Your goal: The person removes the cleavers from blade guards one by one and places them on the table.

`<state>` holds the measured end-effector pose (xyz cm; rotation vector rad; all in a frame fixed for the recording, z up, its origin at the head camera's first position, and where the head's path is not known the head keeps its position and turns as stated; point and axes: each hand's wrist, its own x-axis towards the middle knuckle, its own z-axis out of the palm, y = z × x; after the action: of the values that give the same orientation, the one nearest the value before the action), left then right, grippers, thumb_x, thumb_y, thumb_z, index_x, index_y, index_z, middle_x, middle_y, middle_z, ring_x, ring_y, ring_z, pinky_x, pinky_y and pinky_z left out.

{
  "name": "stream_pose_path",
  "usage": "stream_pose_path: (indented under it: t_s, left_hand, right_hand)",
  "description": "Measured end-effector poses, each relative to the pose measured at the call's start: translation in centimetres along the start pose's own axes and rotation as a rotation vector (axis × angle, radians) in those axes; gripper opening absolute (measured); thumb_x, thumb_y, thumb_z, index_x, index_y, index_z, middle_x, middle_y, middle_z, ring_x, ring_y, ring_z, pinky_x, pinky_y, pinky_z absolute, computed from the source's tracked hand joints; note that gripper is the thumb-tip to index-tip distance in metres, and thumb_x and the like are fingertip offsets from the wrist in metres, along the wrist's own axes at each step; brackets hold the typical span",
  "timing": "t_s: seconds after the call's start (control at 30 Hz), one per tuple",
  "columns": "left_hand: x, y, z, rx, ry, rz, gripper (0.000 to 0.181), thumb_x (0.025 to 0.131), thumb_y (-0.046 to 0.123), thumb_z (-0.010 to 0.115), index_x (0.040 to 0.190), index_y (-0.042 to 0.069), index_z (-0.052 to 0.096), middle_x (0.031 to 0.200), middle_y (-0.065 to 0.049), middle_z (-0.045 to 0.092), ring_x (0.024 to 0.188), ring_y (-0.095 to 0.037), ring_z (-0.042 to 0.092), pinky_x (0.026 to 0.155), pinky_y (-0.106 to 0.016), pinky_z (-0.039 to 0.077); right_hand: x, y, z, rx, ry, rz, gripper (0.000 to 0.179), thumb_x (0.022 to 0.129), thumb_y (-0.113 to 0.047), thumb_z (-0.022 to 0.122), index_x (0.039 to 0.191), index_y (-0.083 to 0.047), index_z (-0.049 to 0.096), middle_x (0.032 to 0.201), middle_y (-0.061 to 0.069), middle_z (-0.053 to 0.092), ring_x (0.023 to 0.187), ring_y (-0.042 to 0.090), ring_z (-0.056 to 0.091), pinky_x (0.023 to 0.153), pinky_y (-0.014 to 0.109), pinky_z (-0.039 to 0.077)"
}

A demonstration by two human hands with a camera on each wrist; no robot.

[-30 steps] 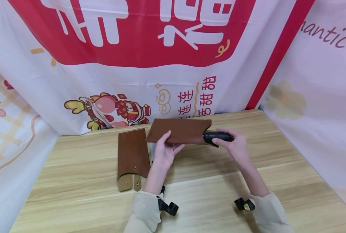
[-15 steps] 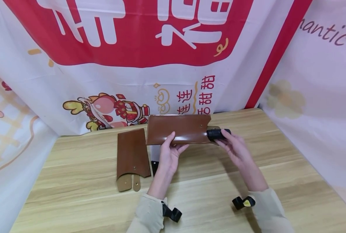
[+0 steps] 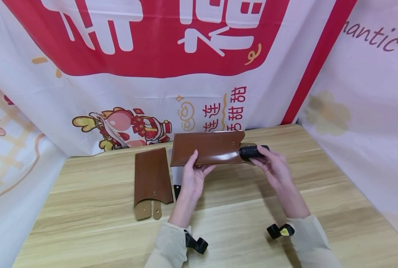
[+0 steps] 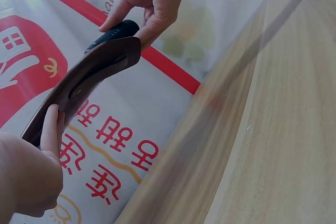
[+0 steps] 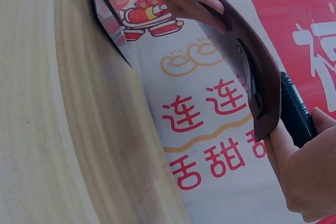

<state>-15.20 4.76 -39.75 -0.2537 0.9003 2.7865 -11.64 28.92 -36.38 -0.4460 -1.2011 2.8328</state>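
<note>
A brown leather knife sheath [image 3: 207, 147] is held up over the back of the table, lying crosswise. My left hand [image 3: 193, 176] grips its lower edge, thumb on the front face and fingers behind. From the sheath's right end sticks a black knife handle [image 3: 252, 151]; the blade is hidden inside. My right hand [image 3: 275, 167] pinches this handle between thumb and fingers, with fingertips at the sheath's mouth. In the right wrist view, a strap with a snap [image 5: 249, 72] shows on the sheath's underside. The left wrist view shows the handle [image 4: 113, 34] beyond the sheath's end.
A second brown sheath [image 3: 153, 173] lies on the wooden table [image 3: 85, 208], its flap and strap toward me. Beside it lies a cleaver [image 5: 110, 22], partly hidden behind my left forearm in the head view. A printed cloth backdrop [image 3: 118, 89] stands behind the table.
The sheath has tilted so its front face turns more toward me. My right fingers have shifted round the handle, and my left hand has moved slightly right.
</note>
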Motion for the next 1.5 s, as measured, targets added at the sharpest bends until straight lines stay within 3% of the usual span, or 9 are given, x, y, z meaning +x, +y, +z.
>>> stream_pose_path:
  t_s: [0.17,0.3,0.47,0.63,0.73,0.83,0.93,1.27,1.5]
  left_hand:
    - [0.0,0.1,0.0,-0.020,-0.001,-0.002,0.041,0.109,0.023,0.054,0.141,0.000,0.043,0.123,-0.019,0.061,0.098,-0.030,0.074,0.086,-0.044,0.061]
    - [0.1,0.2,0.1,-0.028,-0.003,-0.006,0.041,0.109,0.023,0.053,0.141,0.000,0.043,0.124,-0.019,0.061,0.100,-0.030,0.073,0.085,-0.043,0.061]
    - [0.1,0.4,0.3,-0.030,-0.015,-0.018,0.042,0.110,0.025,0.051,0.144,0.001,0.041,0.128,-0.019,0.059,0.105,-0.031,0.072,0.093,-0.048,0.056]
    - [0.2,0.8,0.2,-0.050,-0.013,-0.020,0.042,0.112,0.028,0.047,0.144,0.001,0.042,0.125,-0.018,0.062,0.106,-0.032,0.071,0.094,-0.051,0.054]
    - [0.3,1.0,0.0,-0.063,-0.009,-0.018,0.043,0.112,0.030,0.046,0.144,0.001,0.042,0.123,-0.018,0.062,0.105,-0.032,0.071,0.089,-0.049,0.058]
    - [0.4,1.2,0.0,-0.066,-0.001,-0.014,0.045,0.112,0.033,0.046,0.145,0.003,0.041,0.127,-0.019,0.060,0.106,-0.032,0.071,0.087,-0.048,0.059]
    - [0.4,1.3,0.0,-0.059,0.011,-0.008,0.047,0.112,0.035,0.045,0.147,0.004,0.039,0.131,-0.020,0.057,0.107,-0.032,0.070,0.090,-0.049,0.057]
    - [0.3,1.8,0.3,-0.070,0.009,-0.017,0.055,0.111,0.041,0.043,0.152,0.005,0.037,0.141,-0.024,0.053,0.129,-0.041,0.058,0.096,-0.053,0.052]
    - [0.7,2.5,-0.4,-0.057,0.026,0.008,0.068,0.109,0.057,0.030,0.155,0.007,0.033,0.147,-0.025,0.046,0.136,-0.044,0.049,0.102,-0.058,0.046]
  right_hand:
    - [0.0,-0.1,0.2,-0.014,0.002,-0.027,0.006,0.102,0.001,0.060,0.105,0.002,0.066,0.100,0.011,0.075,0.095,0.020,0.075,0.089,0.035,0.057]
    - [0.0,-0.2,0.4,-0.039,0.009,-0.063,0.018,0.101,0.002,0.060,0.092,-0.003,0.074,0.096,0.010,0.076,0.090,0.019,0.076,0.083,0.034,0.060]
    - [0.1,-0.2,0.5,-0.031,0.022,-0.104,0.020,0.101,0.003,0.059,0.088,-0.003,0.074,0.091,0.010,0.077,0.085,0.019,0.076,0.078,0.035,0.062]
    - [0.0,-0.2,0.8,-0.017,0.054,-0.127,0.016,0.099,0.005,0.061,0.091,-0.001,0.073,0.092,0.011,0.076,0.084,0.019,0.076,0.078,0.035,0.062]
    - [-0.1,0.0,1.1,-0.038,0.075,-0.147,0.006,0.099,0.004,0.061,0.105,0.005,0.065,0.101,0.012,0.072,0.086,0.020,0.076,0.080,0.035,0.061]
    - [-0.3,0.3,1.4,-0.101,0.069,-0.167,0.022,0.102,0.001,0.059,0.121,0.010,0.053,0.115,0.017,0.062,0.090,0.019,0.075,0.085,0.034,0.059]
    - [-0.3,0.7,1.6,-0.161,0.046,-0.195,0.029,0.106,-0.004,0.053,0.128,0.012,0.045,0.121,0.019,0.054,0.094,0.017,0.073,0.088,0.033,0.058]
    - [-0.1,1.4,1.7,-0.165,-0.025,-0.348,0.013,0.109,-0.004,0.047,0.108,0.009,0.048,0.102,0.013,0.065,0.092,0.017,0.074,0.082,0.035,0.061]
    - [-0.2,1.8,2.2,-0.213,-0.043,-0.351,0.013,0.108,-0.004,0.048,0.110,0.008,0.050,0.107,0.013,0.061,0.094,0.018,0.073,0.083,0.035,0.061]
